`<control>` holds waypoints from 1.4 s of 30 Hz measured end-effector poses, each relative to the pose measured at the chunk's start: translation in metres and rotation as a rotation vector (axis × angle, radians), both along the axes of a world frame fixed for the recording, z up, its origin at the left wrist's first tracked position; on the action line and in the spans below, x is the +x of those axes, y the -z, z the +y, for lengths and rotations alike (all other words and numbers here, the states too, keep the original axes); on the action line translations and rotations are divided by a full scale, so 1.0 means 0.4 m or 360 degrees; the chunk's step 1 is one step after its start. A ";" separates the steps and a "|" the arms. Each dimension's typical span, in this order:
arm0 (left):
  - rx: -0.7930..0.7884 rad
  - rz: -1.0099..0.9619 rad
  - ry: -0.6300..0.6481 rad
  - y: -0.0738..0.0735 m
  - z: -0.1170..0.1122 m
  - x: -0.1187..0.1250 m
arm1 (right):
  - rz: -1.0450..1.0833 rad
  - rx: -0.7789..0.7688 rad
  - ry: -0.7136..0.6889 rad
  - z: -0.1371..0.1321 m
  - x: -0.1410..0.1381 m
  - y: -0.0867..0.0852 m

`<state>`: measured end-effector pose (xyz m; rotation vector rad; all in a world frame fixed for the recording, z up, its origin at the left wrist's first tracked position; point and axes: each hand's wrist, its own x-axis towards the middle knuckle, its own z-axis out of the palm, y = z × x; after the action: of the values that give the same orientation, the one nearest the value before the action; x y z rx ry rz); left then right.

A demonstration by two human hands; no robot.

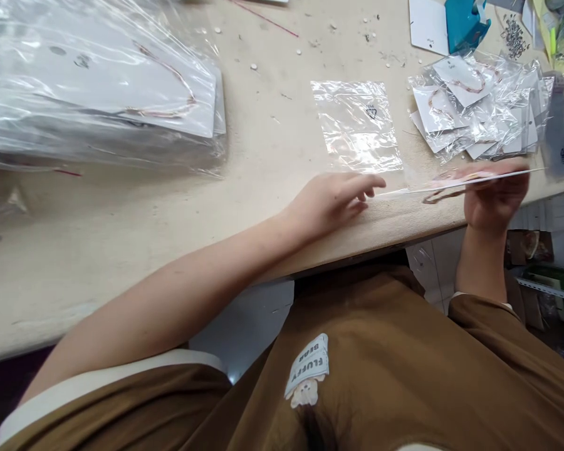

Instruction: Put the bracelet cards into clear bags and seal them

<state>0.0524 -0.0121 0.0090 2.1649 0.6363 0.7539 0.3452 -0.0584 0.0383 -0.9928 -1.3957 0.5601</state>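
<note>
My right hand (493, 197) is closed around a thin white card (455, 184), seen almost edge-on. A braided string bracelet (439, 198) hangs below the card, its shape smeared a little by motion. My left hand (336, 197) rests low over the table's front, fingers slightly curled and apart, with nothing visible between them. A strip of clear film (395, 193) lies between its fingertips and the card; whether they touch is unclear. Just beyond my left hand, a flat clear plastic bag (357, 125) with a small printed mark lies on the table.
Bagged cards with bracelets (479, 106) are heaped at right, beside a dark grey pouch (563, 134). A large clear bag of carded bracelets (98, 88) covers the far left. Behind the heap are a teal box (465, 25) and small metal pieces (514, 36). The table's front edge (380, 250) slants below my hands.
</note>
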 end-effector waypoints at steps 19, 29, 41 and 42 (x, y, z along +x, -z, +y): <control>0.0028 0.0248 -0.0138 0.012 0.011 0.027 | -0.0482 -0.0479 -0.0196 -0.222 0.014 0.075; -0.0263 0.0047 -0.0377 0.002 0.004 0.029 | -0.0682 -0.0215 -0.0352 -0.224 0.004 0.084; -0.0030 0.0654 -0.0522 0.033 0.104 -0.023 | -0.0783 -0.0145 -0.0446 -0.226 0.007 0.082; -0.0031 0.0693 -0.0581 0.031 0.114 -0.028 | -0.0780 -0.0155 -0.0448 -0.227 0.009 0.085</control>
<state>0.0413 0.0334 -0.0035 2.2372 1.2826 0.4486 0.3487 -0.1492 0.0045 -1.0624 -1.9801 0.6207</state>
